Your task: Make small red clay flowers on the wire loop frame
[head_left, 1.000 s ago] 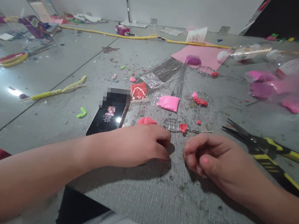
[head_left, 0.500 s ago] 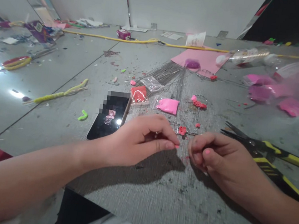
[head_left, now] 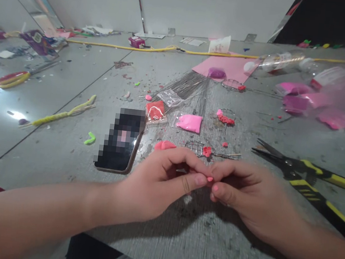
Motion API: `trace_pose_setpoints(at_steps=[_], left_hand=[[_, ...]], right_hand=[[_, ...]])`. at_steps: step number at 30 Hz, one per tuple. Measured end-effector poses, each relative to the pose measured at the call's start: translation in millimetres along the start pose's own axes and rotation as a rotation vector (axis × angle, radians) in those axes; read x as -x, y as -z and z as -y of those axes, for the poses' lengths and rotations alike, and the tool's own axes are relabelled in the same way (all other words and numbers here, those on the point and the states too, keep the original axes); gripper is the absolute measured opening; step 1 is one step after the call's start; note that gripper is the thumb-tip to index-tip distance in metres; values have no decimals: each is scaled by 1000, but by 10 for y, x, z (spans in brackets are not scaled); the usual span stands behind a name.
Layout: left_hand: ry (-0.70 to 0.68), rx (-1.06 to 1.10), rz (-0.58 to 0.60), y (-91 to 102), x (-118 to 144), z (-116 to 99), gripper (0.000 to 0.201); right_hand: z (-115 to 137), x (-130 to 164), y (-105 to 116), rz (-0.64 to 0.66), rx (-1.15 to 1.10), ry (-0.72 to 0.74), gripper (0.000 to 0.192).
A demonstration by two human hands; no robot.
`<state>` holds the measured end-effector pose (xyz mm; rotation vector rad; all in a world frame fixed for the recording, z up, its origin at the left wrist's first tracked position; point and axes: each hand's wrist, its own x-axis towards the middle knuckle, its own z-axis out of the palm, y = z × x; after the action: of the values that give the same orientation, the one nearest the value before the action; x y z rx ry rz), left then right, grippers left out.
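Fingertips of left hand and right hand meet, both pinching a small pink clay bit just nearer than the wire frame. Beyond the frame, bags hold pink clay and red clay.

A single head-worn view looks forward and down, close above the grey table, its far wall edge beyond the phone.

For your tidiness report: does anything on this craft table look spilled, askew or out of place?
Yes. Clay crumbs are scattered over the grey table, a clear plastic bottle lies on its side near the pink paper, and a phone sits among the mess beside the left hand.
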<state>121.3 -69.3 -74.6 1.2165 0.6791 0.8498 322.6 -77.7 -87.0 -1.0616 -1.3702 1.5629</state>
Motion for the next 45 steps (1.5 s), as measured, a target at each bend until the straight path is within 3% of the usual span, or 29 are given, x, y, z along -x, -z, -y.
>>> trace_pose_setpoints(at_steps=[10,20,27,35,45], left_hand=[[-117,152,-41,-64,11,55,4],[-211,105,-50,-79,13,65,6],[-297,104,-25,-77,41,66,13],[-301,148,5,-84,50,43,13],[-318,31,-7,-65,53,32,9]], right_hand=[[-26,7,-89,-1,-80,56,22],[10,83,-138,-78,228,277,20],[50,116,-193,-130,268,307,14],[92,135,-241,-122,249,311,16],[71,163,-245,-155,302,358,18]])
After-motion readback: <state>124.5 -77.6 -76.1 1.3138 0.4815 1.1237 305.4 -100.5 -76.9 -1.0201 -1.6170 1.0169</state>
